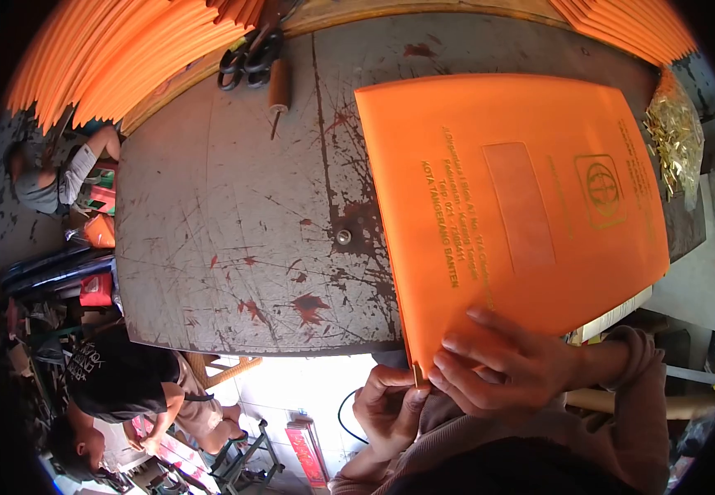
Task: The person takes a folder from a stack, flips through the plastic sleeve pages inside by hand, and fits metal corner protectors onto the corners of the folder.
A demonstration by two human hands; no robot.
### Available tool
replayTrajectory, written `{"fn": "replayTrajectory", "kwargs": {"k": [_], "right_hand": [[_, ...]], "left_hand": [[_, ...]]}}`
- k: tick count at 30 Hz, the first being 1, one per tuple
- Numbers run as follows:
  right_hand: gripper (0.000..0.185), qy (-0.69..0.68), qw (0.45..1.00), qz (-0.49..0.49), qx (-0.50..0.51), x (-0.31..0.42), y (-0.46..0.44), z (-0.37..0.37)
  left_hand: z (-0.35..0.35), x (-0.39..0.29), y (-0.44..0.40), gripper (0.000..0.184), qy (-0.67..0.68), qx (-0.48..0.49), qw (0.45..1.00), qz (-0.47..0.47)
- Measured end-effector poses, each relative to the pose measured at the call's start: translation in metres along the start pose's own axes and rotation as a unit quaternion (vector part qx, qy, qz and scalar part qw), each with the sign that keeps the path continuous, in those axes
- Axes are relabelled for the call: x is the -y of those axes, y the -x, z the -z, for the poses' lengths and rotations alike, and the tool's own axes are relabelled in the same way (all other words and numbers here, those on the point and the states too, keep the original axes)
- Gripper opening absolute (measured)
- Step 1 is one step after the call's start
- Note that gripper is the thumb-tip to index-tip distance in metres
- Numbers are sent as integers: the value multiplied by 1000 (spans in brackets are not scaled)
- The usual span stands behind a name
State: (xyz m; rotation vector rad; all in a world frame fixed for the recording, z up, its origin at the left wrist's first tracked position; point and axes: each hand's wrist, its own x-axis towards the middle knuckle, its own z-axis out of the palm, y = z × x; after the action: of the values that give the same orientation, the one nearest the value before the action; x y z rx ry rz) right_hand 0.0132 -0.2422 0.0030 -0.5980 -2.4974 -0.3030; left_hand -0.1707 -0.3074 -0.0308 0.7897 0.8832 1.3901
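An awl [279, 88] is being seen near the grey table's [209, 190] far edge, a brass-coloured strip [417, 377] is being pinched at its near edge by the left hand [387, 415], and the orange folder [510, 214], overhanging that edge, is being pressed by the right hand's [507, 365] loosely bent fingers, thumb hidden, grip unclear.
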Motion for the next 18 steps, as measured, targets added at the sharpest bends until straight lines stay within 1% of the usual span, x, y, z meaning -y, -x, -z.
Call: {"fn": "replayTrajectory", "kwargs": {"k": [1,2,4,5,6,8,9,10,11,12,13,14,15,16,18], "right_hand": [[19,-15,1000,-3,-10,0,-1,2],[18,-30,999,-7,-19,0,-2,4],[19,-32,999,-13,-25,0,-2,8],[20,-35,999,-18,-32,-1,-2,9],[20,-33,999,-19,-34,2,-2,12],[24,-10,992,-125,-31,11,-2,17],[24,-11,991,-127,-32,11,-7,20],[25,38,977,-207,34,12,-17,25],[27,86,950,-283,99,12,-25,28],[27,88,950,-284,98,11,-29,29],[28,98,941,-299,128,10,-32,29],[30,108,930,-313,158,10,-35,29],[30,108,930,-314,157,10,-39,27],[32,112,930,-310,161,12,-42,26],[33,116,931,-305,163,12,-44,24]], "left_hand": [[2,-1,1,19,-29,22,999,-6],[1,-3,-2,19,-30,24,999,-6],[-3,-9,-9,27,77,41,995,40],[-1,-9,-12,35,126,64,989,40],[-2,-12,-14,35,125,67,989,40],[-4,-21,-18,38,212,89,969,88],[-3,-22,-19,34,217,114,964,99],[-3,-21,-19,34,216,114,965,100],[-3,-20,-18,33,185,122,971,84],[-3,-18,-18,32,154,132,977,68],[-1,-18,-18,32,154,133,977,69],[2,-18,-18,30,75,131,987,47],[6,-18,-17,28,-6,127,992,26],[11,-16,-15,28,-6,128,991,26],[15,-13,-15,23,-35,110,993,-4]]}}
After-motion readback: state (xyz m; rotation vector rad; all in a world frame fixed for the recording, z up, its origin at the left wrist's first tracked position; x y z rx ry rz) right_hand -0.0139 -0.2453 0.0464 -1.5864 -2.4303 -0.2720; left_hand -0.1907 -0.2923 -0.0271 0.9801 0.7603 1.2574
